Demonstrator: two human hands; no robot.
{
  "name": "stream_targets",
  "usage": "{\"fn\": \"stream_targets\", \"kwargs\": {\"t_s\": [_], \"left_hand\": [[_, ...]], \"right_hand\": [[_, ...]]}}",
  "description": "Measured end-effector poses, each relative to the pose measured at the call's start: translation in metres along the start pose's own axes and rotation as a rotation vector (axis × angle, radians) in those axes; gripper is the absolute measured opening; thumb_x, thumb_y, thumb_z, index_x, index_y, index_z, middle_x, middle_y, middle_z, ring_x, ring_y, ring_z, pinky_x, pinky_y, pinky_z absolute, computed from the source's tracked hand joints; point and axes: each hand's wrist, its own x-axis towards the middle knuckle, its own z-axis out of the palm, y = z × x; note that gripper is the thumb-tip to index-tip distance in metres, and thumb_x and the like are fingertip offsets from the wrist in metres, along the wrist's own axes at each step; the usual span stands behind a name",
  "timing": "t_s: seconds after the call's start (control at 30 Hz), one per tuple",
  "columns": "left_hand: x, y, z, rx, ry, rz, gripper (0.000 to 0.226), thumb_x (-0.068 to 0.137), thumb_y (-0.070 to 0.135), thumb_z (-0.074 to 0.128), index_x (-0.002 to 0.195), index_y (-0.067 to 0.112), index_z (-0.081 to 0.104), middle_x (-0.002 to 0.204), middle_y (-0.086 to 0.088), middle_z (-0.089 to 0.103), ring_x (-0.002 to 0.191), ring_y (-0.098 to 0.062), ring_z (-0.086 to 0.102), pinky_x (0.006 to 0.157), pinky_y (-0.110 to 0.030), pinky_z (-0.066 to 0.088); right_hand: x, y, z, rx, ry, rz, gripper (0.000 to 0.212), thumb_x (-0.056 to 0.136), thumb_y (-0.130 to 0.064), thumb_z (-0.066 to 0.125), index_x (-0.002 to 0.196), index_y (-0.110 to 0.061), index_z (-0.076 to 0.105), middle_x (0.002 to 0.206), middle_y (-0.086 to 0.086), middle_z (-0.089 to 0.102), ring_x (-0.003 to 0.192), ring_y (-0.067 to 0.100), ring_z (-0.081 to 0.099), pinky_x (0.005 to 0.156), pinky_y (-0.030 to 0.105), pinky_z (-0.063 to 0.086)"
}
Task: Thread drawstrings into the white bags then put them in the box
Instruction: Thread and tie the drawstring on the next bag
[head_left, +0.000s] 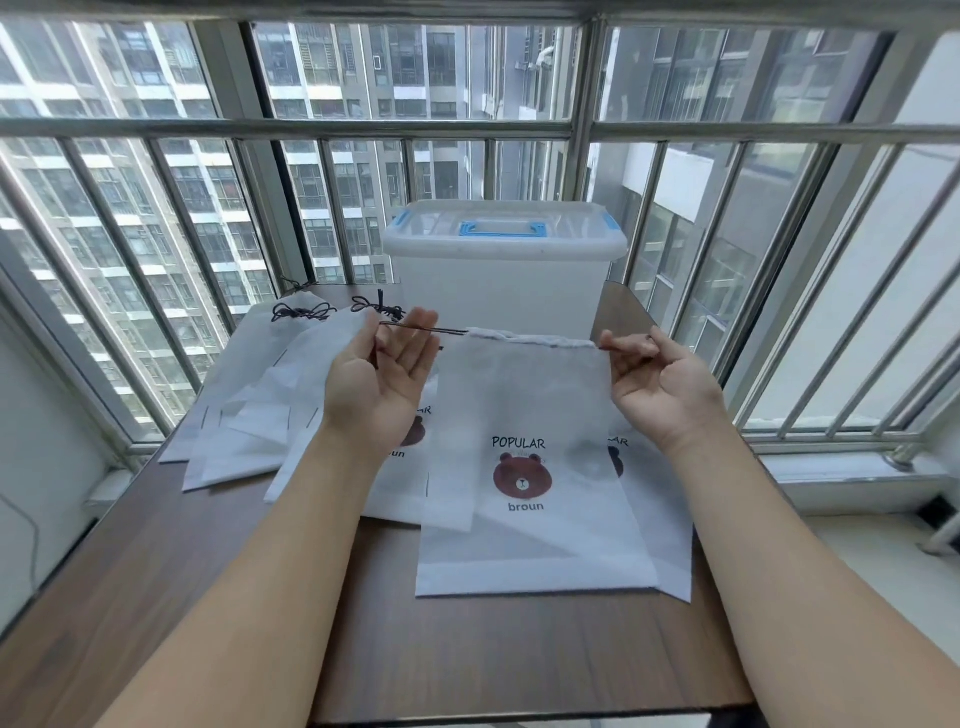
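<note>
White bag (530, 415) hangs over the counter (156, 571) between both hands, its hem running left-right; left hand (382, 374) and right hand (660, 384) each pinch a drawstring (423, 329) end; lidded box (504, 254) lies straight behind.

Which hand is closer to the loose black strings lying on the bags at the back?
Left. The left hand is just in front of the loose strings; the right hand is across the held bag, farther away.
</note>
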Motion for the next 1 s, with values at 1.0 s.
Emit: {"fn": "stream_targets", "kwargs": {"t_s": [1.0], "left_hand": [[-0.013, -0.029, 0.012, 0.605, -0.11, 0.071, 0.026, 0.102, 0.003, 0.05, 0.117, 0.016, 0.067, 0.106, -0.001, 0.073, 0.05, -0.007, 0.041, 0.046, -0.014, 0.033]], "right_hand": [[-0.012, 0.042, 0.001, -1.723, -0.191, -0.403, 0.043, 0.068, -0.029, 0.092, 0.107, -0.021, 0.074, 0.096, -0.011, 0.073, 0.082, -0.007, 0.065, 0.075, 0.009, 0.046]]}}
